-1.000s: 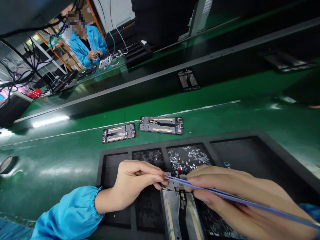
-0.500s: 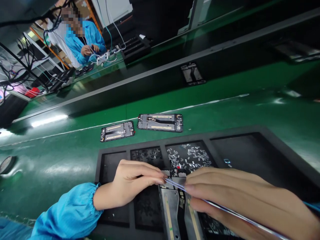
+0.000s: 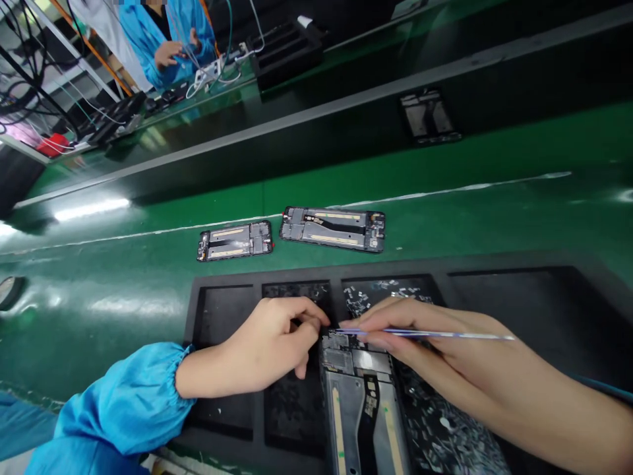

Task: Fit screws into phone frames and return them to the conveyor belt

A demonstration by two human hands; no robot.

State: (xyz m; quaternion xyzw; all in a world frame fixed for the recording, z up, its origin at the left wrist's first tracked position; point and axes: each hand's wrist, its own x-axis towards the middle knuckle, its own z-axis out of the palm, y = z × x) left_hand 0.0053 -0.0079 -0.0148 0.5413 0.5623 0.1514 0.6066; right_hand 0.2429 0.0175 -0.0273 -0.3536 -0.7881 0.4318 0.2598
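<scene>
An opened phone frame (image 3: 363, 402) lies lengthwise on a black compartment tray (image 3: 222, 290) in front of me. My left hand (image 3: 270, 343) rests at the frame's top left corner with its fingers curled and pinched together; what they hold is hidden. My right hand (image 3: 445, 359) grips thin blue tweezers (image 3: 425, 334), whose tips point left to the frame's top edge, close to my left fingertips. Several small silvery parts (image 3: 390, 290) lie in the tray compartment just behind my right hand.
Two more opened phone frames (image 3: 235, 241) (image 3: 333, 228) lie on the green conveyor belt (image 3: 123, 310) beyond the tray. Another frame (image 3: 430, 117) sits on the far dark lane. A person in a blue coat (image 3: 158, 39) works at the top left among cables.
The view has tilted down and shifted. My left fingers curled in more tightly at the frame's corner. The tweezers swung to lie nearly level, their tips still at the frame's top.
</scene>
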